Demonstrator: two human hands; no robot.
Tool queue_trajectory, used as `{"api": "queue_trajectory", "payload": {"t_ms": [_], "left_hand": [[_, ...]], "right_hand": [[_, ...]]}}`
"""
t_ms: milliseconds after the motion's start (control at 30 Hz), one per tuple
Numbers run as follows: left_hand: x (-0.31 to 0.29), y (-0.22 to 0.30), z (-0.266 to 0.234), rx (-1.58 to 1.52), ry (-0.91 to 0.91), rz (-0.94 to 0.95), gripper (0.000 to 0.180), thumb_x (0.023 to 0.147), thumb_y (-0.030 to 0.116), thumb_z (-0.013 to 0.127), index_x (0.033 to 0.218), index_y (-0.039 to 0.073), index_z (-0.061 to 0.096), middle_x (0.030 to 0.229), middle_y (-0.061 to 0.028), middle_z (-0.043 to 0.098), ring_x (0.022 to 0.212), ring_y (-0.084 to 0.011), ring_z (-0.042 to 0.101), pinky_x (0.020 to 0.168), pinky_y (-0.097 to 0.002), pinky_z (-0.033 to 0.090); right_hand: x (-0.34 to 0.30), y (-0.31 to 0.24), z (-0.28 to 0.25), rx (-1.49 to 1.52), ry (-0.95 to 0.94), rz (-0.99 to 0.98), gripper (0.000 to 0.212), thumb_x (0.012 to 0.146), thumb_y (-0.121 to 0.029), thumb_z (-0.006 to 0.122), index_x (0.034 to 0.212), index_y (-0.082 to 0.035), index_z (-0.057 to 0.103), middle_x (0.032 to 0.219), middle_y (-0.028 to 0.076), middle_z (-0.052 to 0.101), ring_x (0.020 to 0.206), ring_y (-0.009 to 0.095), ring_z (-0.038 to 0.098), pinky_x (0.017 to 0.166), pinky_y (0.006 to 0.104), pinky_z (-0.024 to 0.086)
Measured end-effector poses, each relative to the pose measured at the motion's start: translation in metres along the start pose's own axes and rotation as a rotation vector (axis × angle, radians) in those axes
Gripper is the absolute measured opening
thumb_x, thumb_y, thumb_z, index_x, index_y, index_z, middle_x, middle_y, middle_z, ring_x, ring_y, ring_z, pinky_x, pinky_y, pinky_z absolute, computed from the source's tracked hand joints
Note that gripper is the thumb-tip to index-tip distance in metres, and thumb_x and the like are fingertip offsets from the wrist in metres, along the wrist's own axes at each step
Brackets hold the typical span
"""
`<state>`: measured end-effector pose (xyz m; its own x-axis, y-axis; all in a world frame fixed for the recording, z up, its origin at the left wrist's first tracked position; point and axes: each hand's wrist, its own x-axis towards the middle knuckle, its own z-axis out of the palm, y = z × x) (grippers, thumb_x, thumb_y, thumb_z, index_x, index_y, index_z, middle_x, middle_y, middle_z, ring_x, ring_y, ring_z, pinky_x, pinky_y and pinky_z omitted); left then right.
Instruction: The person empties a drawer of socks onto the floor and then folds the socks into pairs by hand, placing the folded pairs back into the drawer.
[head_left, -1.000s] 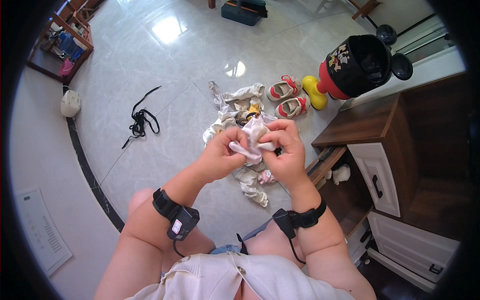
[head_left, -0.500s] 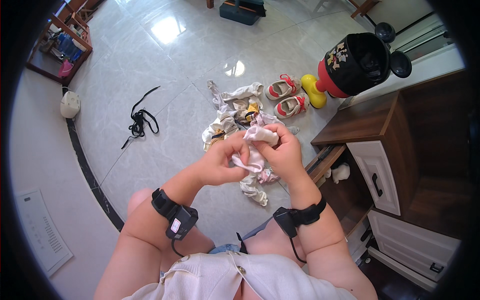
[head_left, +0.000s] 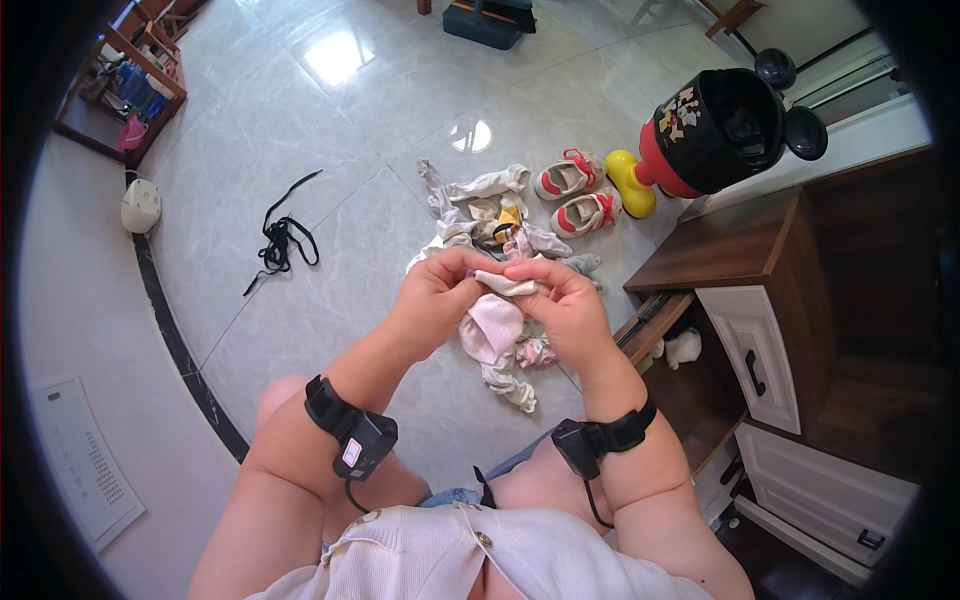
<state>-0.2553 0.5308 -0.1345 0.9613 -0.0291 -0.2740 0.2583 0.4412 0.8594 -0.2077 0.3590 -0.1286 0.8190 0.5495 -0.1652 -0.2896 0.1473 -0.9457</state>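
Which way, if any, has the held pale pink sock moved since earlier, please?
Yes: the sock has shifted lower in the view, farther from the stationary sneakers.

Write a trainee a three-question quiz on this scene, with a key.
1. What do the left hand and right hand hold between them?
2. True or false: the two shoes are left of the cloth pile in the picture.
3. Which lies left of the cloth pile: (a) the bin, (b) the black cord, or (c) the open drawer?

Key: 1. A pale cloth. 2. False; they are at its right. 3. b.
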Motion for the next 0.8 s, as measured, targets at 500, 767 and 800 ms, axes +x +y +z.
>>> {"api": "queue_trajectory", "payload": {"t_ms": [500,767,800], "left_hand": [[-0.005,0.012,0.004,-0.201,0.016,-0.102,0.027,0.081,-0.003,0.047,0.105,0.001,0.059,0.124,-0.0143,0.053,0.107,-0.0162,0.054,0.084,-0.0296,0.047],[-0.003,0.006,0.005,-0.090,-0.044,-0.145,0.036,0.081,-0.001,0.051,0.117,-0.001,0.056,0.108,-0.0087,0.061,0.098,-0.0153,0.059,0.084,-0.0291,0.049],[-0.004,0.007,0.006,-0.120,-0.007,-0.128,0.035,0.081,-0.003,0.050,0.114,-0.001,0.058,0.106,-0.0080,0.062,0.098,-0.0152,0.059,0.084,-0.0289,0.049]], "right_hand": [[0.002,0.000,0.010,0.066,0.086,0.109,0.028,0.085,0.002,0.054,0.112,-0.002,0.058,0.099,0.003,0.063,0.086,0.010,0.060,0.073,0.0226,0.049],[0.002,0.006,0.014,-0.252,0.064,-0.147,0.032,0.082,0.004,0.054,0.113,-0.002,0.059,0.095,0.005,0.064,0.084,0.010,0.060,0.072,0.0230,0.049],[-0.001,-0.004,0.017,-0.022,0.068,-0.020,0.033,0.083,0.001,0.057,0.116,-0.002,0.057,0.092,0.004,0.063,0.081,0.010,0.059,0.070,0.0229,0.049]]}}
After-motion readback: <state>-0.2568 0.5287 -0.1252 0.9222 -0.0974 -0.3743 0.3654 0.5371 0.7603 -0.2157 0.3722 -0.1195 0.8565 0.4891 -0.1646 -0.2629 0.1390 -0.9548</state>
